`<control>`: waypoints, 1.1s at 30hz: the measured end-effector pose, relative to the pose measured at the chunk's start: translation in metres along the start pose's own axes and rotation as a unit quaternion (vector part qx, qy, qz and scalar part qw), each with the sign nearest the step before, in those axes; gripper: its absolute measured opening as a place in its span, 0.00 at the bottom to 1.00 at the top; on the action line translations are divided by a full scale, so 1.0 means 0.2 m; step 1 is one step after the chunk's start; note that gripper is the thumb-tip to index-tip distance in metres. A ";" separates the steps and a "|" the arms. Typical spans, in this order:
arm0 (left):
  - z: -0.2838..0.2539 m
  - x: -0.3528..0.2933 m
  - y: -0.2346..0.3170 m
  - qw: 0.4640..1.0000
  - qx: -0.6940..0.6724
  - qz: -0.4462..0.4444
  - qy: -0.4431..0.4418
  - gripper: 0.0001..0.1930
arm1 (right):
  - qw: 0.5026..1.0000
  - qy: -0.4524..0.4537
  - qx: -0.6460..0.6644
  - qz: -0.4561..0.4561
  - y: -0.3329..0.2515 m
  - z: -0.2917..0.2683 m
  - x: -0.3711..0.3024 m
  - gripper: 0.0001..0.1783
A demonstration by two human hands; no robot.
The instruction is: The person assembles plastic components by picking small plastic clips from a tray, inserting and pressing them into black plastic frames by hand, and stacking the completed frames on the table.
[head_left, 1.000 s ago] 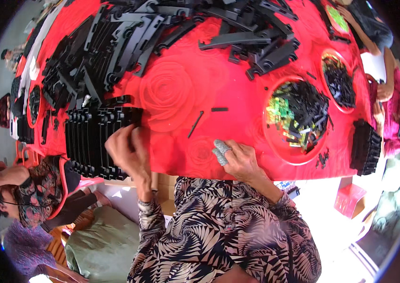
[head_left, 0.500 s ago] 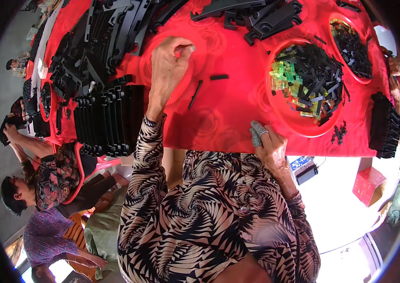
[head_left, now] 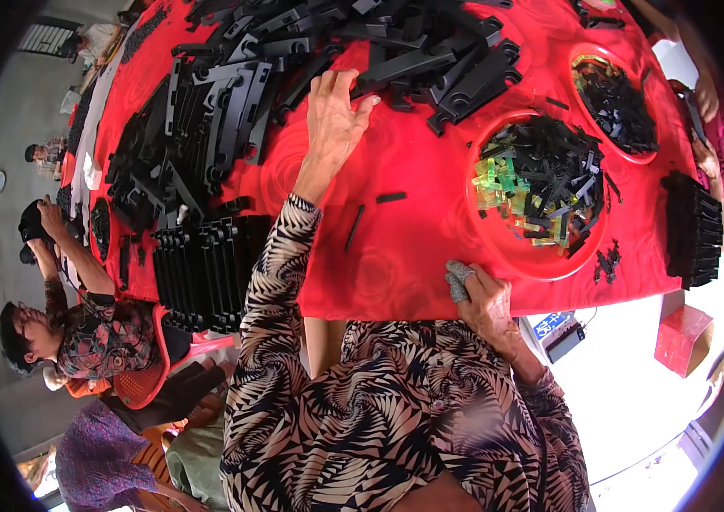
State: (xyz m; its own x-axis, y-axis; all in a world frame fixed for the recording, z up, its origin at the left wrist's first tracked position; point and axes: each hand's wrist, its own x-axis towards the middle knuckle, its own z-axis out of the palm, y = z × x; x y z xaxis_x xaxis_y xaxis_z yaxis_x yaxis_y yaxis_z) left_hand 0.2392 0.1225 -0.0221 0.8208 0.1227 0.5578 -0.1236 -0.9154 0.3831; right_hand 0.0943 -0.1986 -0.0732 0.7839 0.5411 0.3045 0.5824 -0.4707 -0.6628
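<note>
My left hand (head_left: 334,124) is stretched over the red cloth, fingers apart and nothing in it. Its fingertips come up to the near edge of a heap of long black plastic parts (head_left: 413,64); whether they touch is unclear. My right hand (head_left: 485,300) lies at the table's near edge, its fingers curled in, with grey covers on two fingertips. Anything under those fingers is hidden. Between my hands lie a thin black strip (head_left: 355,227) and a short black bar (head_left: 392,197).
A red-rimmed round tray (head_left: 541,271) holds small black and yellow-green pieces; a second tray (head_left: 582,96) stands behind it. Black parts are stacked in a row (head_left: 208,273) at left, another stack (head_left: 693,230) at right. A person (head_left: 93,333) sits at far left, handling something black.
My left hand has moved forward and right to the black heap, its fingers going from curled to spread. My right hand stays at the table edge. The whole view has shifted.
</note>
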 end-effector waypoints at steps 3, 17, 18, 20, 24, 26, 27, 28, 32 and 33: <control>0.09 0.08 -0.04 0.998 0.045 0.047 -0.002 0.24 | 1.000 -0.001 0.001 -0.006 0.01 0.00 -0.02 0.17; 0.03 -0.10 -0.12 0.996 -0.078 0.016 0.051 0.22 | 0.997 -0.002 -0.011 -0.073 0.01 -0.05 -0.03 0.17; 0.00 -0.12 -0.13 0.987 -0.147 -0.032 0.059 0.20 | 0.996 -0.003 -0.015 -0.085 0.03 -0.04 -0.03 0.19; -0.04 -0.15 -0.13 0.918 -0.364 -0.155 0.038 0.14 | 0.998 -0.016 -0.006 -0.058 0.02 -0.03 -0.04 0.20; -0.14 -0.17 -0.11 0.778 -0.552 -0.299 0.004 0.13 | 0.997 0.025 -0.027 -0.073 0.05 -0.09 0.01 0.21; -0.22 -0.25 -0.12 0.777 -0.551 -0.304 -0.027 0.14 | 0.985 0.060 -0.126 -0.104 0.07 -0.20 0.06 0.22; -0.20 -0.27 -0.11 0.774 -0.553 -0.299 -0.069 0.16 | 0.986 0.081 -0.126 -0.072 0.11 -0.27 0.07 0.22; -0.26 -0.35 -0.07 0.721 -0.611 -0.322 -0.052 0.17 | 0.988 0.095 -0.112 -0.054 0.12 -0.32 0.12 0.23; -0.30 -0.60 0.07 0.592 -0.726 -0.349 -0.039 0.19 | 0.979 0.037 -0.195 -0.049 0.19 -0.44 0.22 0.16; -0.28 -0.66 0.12 0.542 -0.758 -0.361 -0.027 0.20 | 0.979 0.017 -0.198 -0.054 0.20 -0.44 0.23 0.16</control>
State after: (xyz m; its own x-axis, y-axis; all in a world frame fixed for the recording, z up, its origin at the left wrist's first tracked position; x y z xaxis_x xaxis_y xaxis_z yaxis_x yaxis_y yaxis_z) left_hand 0.0972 0.1064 -0.0449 0.9707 0.1904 -0.1468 -0.0426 0.7371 0.6745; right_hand 0.1730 -0.2541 -0.0259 0.7154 0.5823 0.3862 0.6953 -0.6480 -0.3108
